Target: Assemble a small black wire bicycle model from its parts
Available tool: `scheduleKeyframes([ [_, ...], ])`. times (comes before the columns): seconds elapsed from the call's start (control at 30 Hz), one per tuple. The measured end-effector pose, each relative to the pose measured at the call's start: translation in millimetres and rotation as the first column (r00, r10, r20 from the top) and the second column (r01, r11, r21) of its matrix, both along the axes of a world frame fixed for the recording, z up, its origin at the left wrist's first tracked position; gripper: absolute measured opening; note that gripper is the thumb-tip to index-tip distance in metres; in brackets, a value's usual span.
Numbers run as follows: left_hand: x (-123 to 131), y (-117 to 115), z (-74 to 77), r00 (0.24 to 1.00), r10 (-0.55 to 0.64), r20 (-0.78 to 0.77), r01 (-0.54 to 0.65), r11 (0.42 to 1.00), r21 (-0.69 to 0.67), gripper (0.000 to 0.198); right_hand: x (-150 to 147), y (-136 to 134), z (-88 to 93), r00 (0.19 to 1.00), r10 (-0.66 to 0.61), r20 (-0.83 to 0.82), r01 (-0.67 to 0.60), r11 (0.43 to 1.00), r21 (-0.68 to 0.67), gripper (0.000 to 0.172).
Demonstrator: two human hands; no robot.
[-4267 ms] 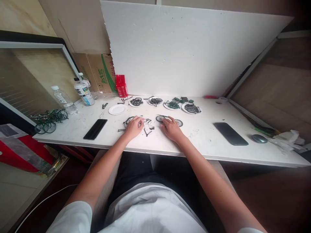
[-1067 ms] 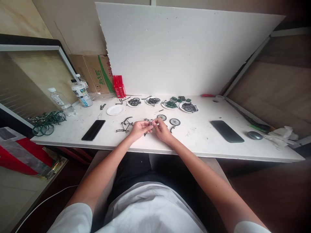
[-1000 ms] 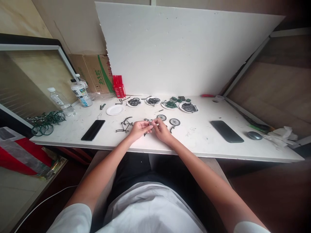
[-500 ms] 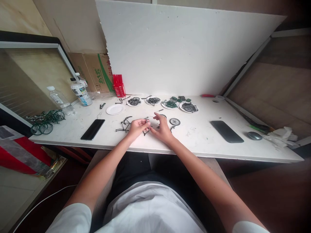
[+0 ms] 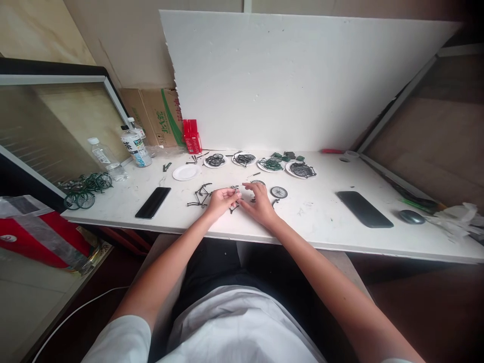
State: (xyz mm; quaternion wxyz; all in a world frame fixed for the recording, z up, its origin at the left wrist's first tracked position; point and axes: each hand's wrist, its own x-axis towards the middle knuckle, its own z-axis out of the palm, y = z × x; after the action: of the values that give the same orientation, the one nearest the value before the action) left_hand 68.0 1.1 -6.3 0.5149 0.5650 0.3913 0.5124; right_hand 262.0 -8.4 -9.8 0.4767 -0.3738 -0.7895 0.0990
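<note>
My left hand (image 5: pixel 220 200) pinches a small dark model-bicycle part (image 5: pixel 235 190) just above the white table (image 5: pixel 310 217). Beside it my right hand (image 5: pixel 260 203) has its fingers spread and curved, with the fingertips close to that part. A dark bicycle frame (image 5: pixel 200 194) lies on the table left of my left hand. A small spoked wheel (image 5: pixel 279 192) lies right of my right hand, and a second wheel (image 5: pixel 258 182) shows just beyond its fingers.
Several small white plates with dark and green parts (image 5: pixel 270 165) stand in a row at the back, and an empty plate (image 5: pixel 186 172) left of them. Black phones lie at the left (image 5: pixel 153 202) and right (image 5: pixel 364 208). Bottles (image 5: pixel 135 146), finished green bicycles (image 5: pixel 85 188) and a mouse (image 5: pixel 411 217) sit at the ends.
My hands came off the table and together around the small part. In the last half second my right hand's fingers opened and drew slightly away from it; my head shifted a little.
</note>
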Motion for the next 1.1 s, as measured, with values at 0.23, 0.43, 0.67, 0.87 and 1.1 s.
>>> scheduleKeyframes([
  [0.23,-3,1,2.0,0.994,-0.065,0.092,0.069,0.996,-0.047,0.051,0,-4,5.6,0.998,0.062,-0.01,-0.063,0.995,-0.071,0.054],
  [0.43,-5,0,3.8,0.962,-0.164,0.218,0.186,0.979,-0.082,0.053,-1,-4,5.8,0.997,0.073,-0.008,-0.074,0.993,-0.091,0.056],
  [0.67,-7,1,3.7,0.966,-0.193,0.169,0.211,0.973,-0.091,0.049,-2,-6,6.9,0.998,0.063,-0.004,-0.063,0.995,-0.08,0.052],
  [0.87,-8,2,1.8,0.97,-0.186,0.154,0.202,0.974,-0.1,0.049,-2,-5,6.1,0.999,0.049,0.006,-0.048,0.997,-0.067,0.051],
  [1.1,-7,-2,10.6,0.965,-0.19,0.18,0.217,0.966,-0.142,0.048,-1,-2,4.0,1.0,0.015,0.008,-0.015,1.0,-0.02,0.05],
])
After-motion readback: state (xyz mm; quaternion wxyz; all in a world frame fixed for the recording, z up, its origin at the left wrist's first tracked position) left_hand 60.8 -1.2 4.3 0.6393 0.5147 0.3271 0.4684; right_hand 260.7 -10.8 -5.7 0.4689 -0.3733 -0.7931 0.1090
